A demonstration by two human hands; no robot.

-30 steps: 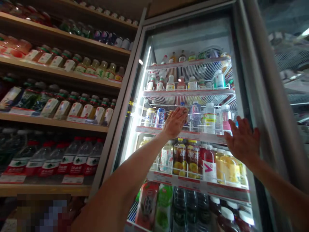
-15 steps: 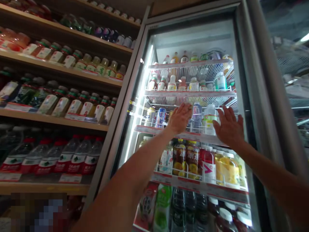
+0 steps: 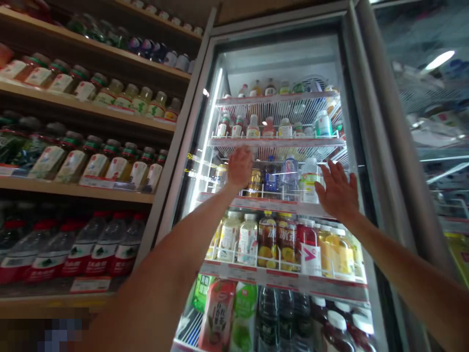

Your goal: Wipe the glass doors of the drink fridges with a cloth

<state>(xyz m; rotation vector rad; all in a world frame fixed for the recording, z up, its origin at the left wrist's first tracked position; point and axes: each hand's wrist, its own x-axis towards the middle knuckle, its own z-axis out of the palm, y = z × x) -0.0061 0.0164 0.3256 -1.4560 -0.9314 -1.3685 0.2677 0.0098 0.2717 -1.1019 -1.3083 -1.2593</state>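
Note:
My left hand (image 3: 241,166) is raised in front of the glass door of an upright drinks fridge (image 3: 286,51), level with the middle shelf. Its fingers are blurred by motion, so whether they hold anything cannot be made out. To its right in view are a gold can (image 3: 254,182) and a blue bottle (image 3: 271,177) behind the glass. My right hand (image 3: 339,190) is up with fingers spread and nothing in it, beside a bottle with a green-and-white label (image 3: 309,182). Whether either palm touches the glass is unclear.
Wooden shelves (image 3: 73,188) on the left hold rows of juice and red-capped water bottles (image 3: 104,244). The fridge's metal frame (image 3: 384,146) runs up the right side, with another glass-fronted section (image 3: 439,127) beyond. Lower fridge shelves carry tea bottles (image 3: 287,239) and cartons (image 3: 218,313).
My left hand has swept left across the fridge front, uncovering the gold can and blue bottle. My right hand stays spread at nearly the same spot on the fridge. The view has shifted slightly right.

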